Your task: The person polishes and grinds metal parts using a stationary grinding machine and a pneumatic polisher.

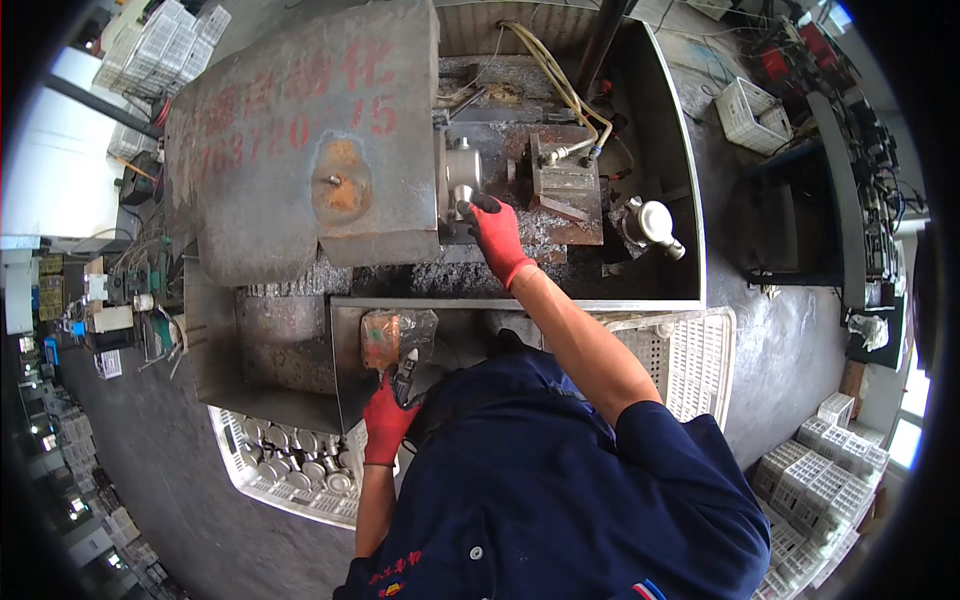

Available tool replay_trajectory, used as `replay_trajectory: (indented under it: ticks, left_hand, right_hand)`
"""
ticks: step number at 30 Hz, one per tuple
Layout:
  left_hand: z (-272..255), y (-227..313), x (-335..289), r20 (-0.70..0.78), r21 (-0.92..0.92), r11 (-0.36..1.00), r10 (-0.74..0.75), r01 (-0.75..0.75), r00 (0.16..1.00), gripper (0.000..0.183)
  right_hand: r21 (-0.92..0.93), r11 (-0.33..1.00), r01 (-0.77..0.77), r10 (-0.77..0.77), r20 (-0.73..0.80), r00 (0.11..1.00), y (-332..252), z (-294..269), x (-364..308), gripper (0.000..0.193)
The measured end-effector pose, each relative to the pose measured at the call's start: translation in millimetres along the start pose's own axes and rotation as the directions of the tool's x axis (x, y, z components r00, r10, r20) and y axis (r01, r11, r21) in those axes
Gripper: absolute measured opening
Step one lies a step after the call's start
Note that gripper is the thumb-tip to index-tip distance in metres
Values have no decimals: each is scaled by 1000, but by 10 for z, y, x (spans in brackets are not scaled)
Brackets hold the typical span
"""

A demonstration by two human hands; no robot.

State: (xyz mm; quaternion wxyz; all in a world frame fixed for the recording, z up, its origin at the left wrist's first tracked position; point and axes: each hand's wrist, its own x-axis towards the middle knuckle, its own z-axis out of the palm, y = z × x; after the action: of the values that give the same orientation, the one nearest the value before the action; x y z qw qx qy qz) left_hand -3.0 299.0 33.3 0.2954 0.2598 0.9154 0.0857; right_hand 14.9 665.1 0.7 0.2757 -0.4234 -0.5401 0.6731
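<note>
My right hand, in a red glove, reaches forward into the machine and grips a shiny metal part seated at the chuck of the grey machine. My left hand, also in a red glove, is low by my body at the front panel of the machine. Its fingers close around a small dark handle or lever. What the lever belongs to is hidden by my chest.
A grey machine housing with red painted marks fills the top left. Metal swarf lies in the machine tray. White crates stand at left with several metal parts and at right. More crates are stacked around the floor.
</note>
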Motion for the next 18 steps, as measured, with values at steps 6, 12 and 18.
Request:
replay_trajectory:
  ticks: [6, 12, 18]
  left_hand:
    - [150, -140, 125, 22, 73, 994, 79, -80, 997, 78]
    - [66, -53, 149, -60, 47, 989, 140, -137, 988, 88]
    - [-32, -11, 424, 56, 137, 989, 49, -56, 997, 95]
  right_hand:
    - [114, 993, 35, -38, 27, 999, 9, -38, 29, 18]
    - [99, 978, -183, 171, 113, 979, -63, -91, 0, 30]
    - [95, 973, -208, 198, 109, 974, -68, -106, 25, 26]
